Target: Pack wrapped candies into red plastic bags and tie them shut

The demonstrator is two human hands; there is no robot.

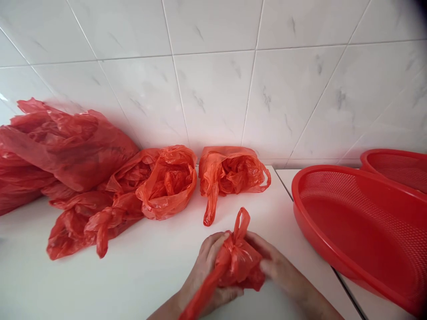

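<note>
Low in the middle of the view, both my hands hold a crumpled red plastic bag (237, 262) just above the white counter (140, 275). My left hand (205, 275) wraps round its left side, fingers curled. My right hand (278, 269) pinches its right side. One twisted strip of the bag sticks up between the hands, another trails down toward me. Two open orange-red bags (168, 182) (233, 171) sit behind the hands near the wall.
A heap of larger red bags (56, 146) fills the left of the counter against the tiled wall (213, 80). A red plastic sieve basket (360, 231) lies at the right, with a second one (396, 166) behind it.
</note>
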